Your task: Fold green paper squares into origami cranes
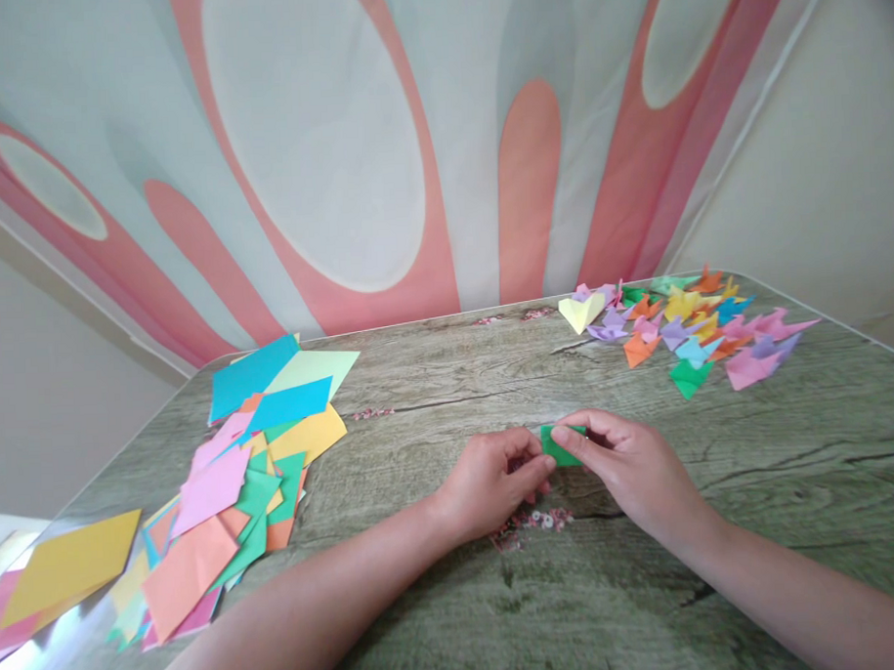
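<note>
A small green folded paper (564, 452) is held between my two hands, just above the middle of the table. My right hand (627, 456) pinches its upper right part, thumb on the near face. At its left edge, my left hand (500, 480) closes thumb and fingers on the paper; some of those fingertips are hidden. The paper looks like a small rectangle, and its inner folds cannot be made out.
Loose coloured paper sheets (210, 485) lie in a heap on the left, with more sheets (74, 568) at the far left edge. Several folded paper figures (685, 327) cluster at the back right beside a pale yellow folded heart (581, 313). A patterned cloth (315, 134) hangs behind the wood-grain table (434, 375).
</note>
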`<state>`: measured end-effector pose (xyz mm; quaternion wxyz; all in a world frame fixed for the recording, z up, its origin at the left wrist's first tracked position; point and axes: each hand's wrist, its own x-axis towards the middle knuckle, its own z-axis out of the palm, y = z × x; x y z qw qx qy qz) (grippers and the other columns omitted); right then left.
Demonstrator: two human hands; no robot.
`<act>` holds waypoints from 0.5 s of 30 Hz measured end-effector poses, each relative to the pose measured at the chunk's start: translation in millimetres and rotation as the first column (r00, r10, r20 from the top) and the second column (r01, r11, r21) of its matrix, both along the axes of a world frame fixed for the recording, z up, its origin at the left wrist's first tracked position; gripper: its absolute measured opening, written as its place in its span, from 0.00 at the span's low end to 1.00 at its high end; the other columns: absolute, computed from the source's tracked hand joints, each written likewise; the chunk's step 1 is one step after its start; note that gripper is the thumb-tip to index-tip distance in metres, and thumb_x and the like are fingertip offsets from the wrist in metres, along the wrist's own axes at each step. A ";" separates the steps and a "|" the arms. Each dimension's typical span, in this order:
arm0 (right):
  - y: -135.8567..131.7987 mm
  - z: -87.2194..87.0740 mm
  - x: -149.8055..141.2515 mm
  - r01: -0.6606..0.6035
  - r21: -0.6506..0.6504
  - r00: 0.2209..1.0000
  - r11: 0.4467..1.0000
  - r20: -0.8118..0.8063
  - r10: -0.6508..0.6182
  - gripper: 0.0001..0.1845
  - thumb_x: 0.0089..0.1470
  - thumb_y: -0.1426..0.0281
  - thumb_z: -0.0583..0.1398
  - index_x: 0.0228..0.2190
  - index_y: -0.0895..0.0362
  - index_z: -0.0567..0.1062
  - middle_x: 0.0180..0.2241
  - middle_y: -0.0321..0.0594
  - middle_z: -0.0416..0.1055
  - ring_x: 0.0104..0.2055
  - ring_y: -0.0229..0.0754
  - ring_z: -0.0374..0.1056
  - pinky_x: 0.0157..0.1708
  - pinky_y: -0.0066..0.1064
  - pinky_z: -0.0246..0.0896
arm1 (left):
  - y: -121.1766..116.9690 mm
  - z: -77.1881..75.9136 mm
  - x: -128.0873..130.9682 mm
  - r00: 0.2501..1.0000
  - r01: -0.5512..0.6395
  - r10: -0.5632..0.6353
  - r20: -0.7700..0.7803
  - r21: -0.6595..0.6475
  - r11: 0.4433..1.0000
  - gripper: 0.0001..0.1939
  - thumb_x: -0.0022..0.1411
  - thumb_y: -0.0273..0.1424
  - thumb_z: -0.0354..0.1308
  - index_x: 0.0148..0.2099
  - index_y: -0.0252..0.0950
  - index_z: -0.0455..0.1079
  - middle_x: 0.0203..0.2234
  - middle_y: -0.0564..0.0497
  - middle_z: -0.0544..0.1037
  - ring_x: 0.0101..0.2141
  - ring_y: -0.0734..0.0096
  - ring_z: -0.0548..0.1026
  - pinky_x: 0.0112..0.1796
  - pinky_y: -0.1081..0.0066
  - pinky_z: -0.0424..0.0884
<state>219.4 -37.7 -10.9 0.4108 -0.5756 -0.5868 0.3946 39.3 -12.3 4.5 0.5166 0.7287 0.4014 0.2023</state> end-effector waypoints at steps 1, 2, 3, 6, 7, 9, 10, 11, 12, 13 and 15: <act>1.3 -2.0 0.6 -0.006 -0.019 1.000 1.000 -0.026 0.005 0.15 0.56 0.55 0.59 0.34 0.54 0.77 0.28 0.34 0.73 0.31 0.40 0.66 0.33 0.30 0.58 | 0.3 -0.2 -0.6 1.000 -0.011 0.011 0.006 0.013 1.000 0.10 0.64 0.33 0.53 0.30 0.35 0.65 0.23 0.53 0.75 0.22 0.76 0.71 0.27 0.77 0.65; 2.7 -4.1 1.2 -0.016 -0.042 0.998 0.999 -0.058 0.014 0.16 0.55 0.55 0.59 0.36 0.54 0.76 0.28 0.34 0.73 0.31 0.40 0.65 0.32 0.30 0.58 | 0.8 -0.6 -1.2 0.999 -0.028 0.028 0.016 0.022 0.999 0.11 0.64 0.33 0.53 0.30 0.35 0.65 0.23 0.54 0.75 0.22 0.76 0.71 0.27 0.77 0.65; 4.1 -6.1 1.7 -0.031 -0.071 0.995 0.997 -0.094 0.024 0.17 0.54 0.55 0.60 0.39 0.53 0.75 0.29 0.33 0.73 0.30 0.39 0.65 0.31 0.29 0.57 | 1.3 -1.1 -1.7 0.998 -0.051 0.050 0.026 0.027 0.998 0.11 0.64 0.34 0.53 0.30 0.35 0.65 0.23 0.54 0.75 0.22 0.77 0.70 0.26 0.77 0.65; 6.8 -9.0 3.0 -0.140 -0.129 0.987 0.982 -0.103 0.127 0.15 0.53 0.55 0.61 0.32 0.55 0.75 0.27 0.33 0.71 0.28 0.37 0.62 0.29 0.28 0.55 | 2.8 -2.3 -2.4 0.992 -0.115 0.114 0.056 0.033 0.993 0.12 0.64 0.35 0.53 0.30 0.35 0.65 0.23 0.54 0.74 0.22 0.77 0.70 0.26 0.77 0.64; 7.1 -8.7 3.4 -0.138 -0.134 0.989 0.981 -0.078 0.129 0.16 0.54 0.56 0.60 0.29 0.56 0.75 0.26 0.32 0.70 0.27 0.36 0.61 0.28 0.28 0.54 | 3.2 -2.6 -2.3 0.990 -0.127 0.124 0.062 0.037 0.991 0.12 0.64 0.35 0.53 0.30 0.34 0.65 0.23 0.54 0.74 0.22 0.77 0.70 0.26 0.76 0.64; 7.0 -6.0 4.2 -0.116 -0.130 0.993 0.985 -0.012 0.115 0.16 0.54 0.56 0.59 0.26 0.56 0.74 0.22 0.31 0.68 0.25 0.36 0.59 0.27 0.28 0.52 | 3.3 -3.3 -2.0 0.989 -0.129 0.126 0.071 0.044 0.991 0.12 0.64 0.35 0.54 0.30 0.34 0.65 0.23 0.54 0.74 0.22 0.77 0.70 0.26 0.76 0.64; 6.6 -4.0 4.5 -0.103 -0.123 0.994 0.987 0.018 0.106 0.17 0.54 0.56 0.59 0.25 0.56 0.74 0.21 0.31 0.66 0.24 0.36 0.58 0.26 0.28 0.50 | 3.3 -3.9 -1.9 0.990 -0.124 0.121 0.076 0.045 0.991 0.12 0.64 0.35 0.54 0.30 0.34 0.65 0.23 0.54 0.74 0.22 0.77 0.70 0.26 0.76 0.64; 6.3 -1.9 4.7 -0.093 -0.115 0.994 0.989 0.046 0.099 0.17 0.54 0.56 0.59 0.24 0.56 0.74 0.19 0.30 0.65 0.24 0.35 0.57 0.25 0.28 0.49 | 3.2 -4.8 -1.9 0.989 -0.126 0.121 0.083 0.049 0.991 0.12 0.65 0.35 0.54 0.30 0.34 0.65 0.23 0.54 0.73 0.23 0.77 0.70 0.27 0.76 0.64; 5.9 0.2 4.7 -0.086 -0.109 0.993 0.990 0.070 0.094 0.17 0.53 0.56 0.59 0.23 0.56 0.73 0.18 0.30 0.64 0.23 0.35 0.56 0.24 0.28 0.48 | 3.3 -5.9 -2.0 0.987 -0.134 0.128 0.094 0.055 0.989 0.11 0.64 0.35 0.54 0.31 0.34 0.65 0.23 0.54 0.73 0.23 0.77 0.70 0.27 0.76 0.65; 5.6 2.0 4.6 -0.081 -0.103 0.992 0.991 0.089 0.090 0.17 0.53 0.56 0.59 0.23 0.56 0.73 0.18 0.30 0.63 0.23 0.35 0.56 0.24 0.28 0.47 | 3.7 -7.1 -2.3 0.983 -0.151 0.143 0.111 0.064 0.986 0.11 0.64 0.35 0.55 0.31 0.35 0.65 0.24 0.55 0.72 0.23 0.77 0.71 0.27 0.76 0.65; 4.8 4.2 3.8 -0.069 -0.087 0.991 0.994 0.109 0.079 0.17 0.53 0.56 0.59 0.22 0.55 0.73 0.18 0.30 0.63 0.22 0.35 0.56 0.23 0.28 0.47 | 5.2 -9.7 -3.3 0.968 -0.211 0.197 0.154 0.083 0.974 0.09 0.62 0.34 0.58 0.33 0.35 0.64 0.24 0.56 0.71 0.25 0.77 0.71 0.28 0.76 0.65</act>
